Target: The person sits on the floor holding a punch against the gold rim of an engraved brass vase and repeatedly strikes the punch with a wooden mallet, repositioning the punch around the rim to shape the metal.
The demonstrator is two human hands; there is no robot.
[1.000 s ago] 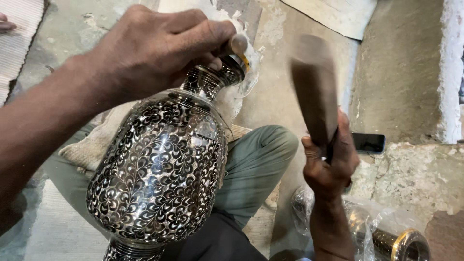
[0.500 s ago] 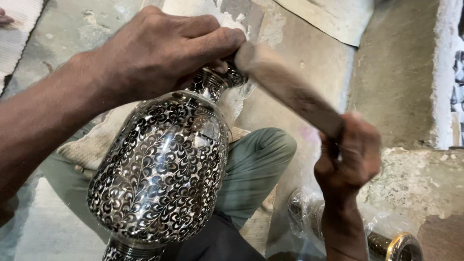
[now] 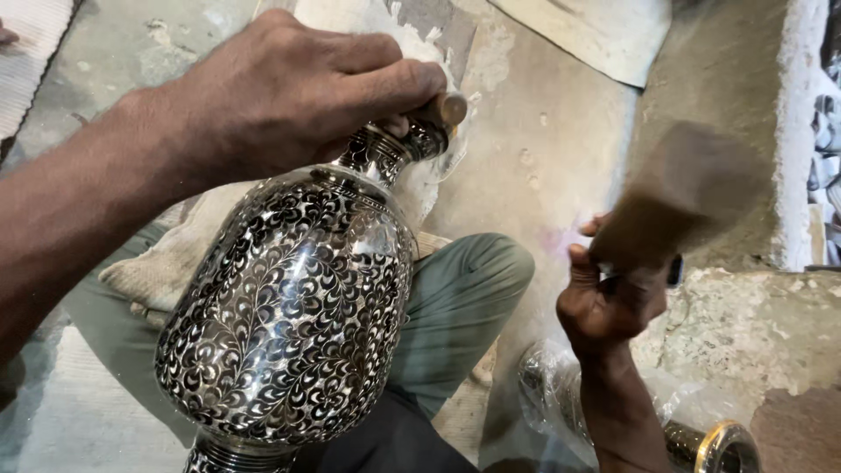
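Left hand clamps the vase neck, steadying it; right hand, well apart, grips a raised, blurred mallet.

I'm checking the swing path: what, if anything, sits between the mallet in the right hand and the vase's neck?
Nothing visible does. The blurred wooden mallet in the right hand is raised to the right of the engraved vase, with only bare floor behind the gap. The left hand grips the neck itself.
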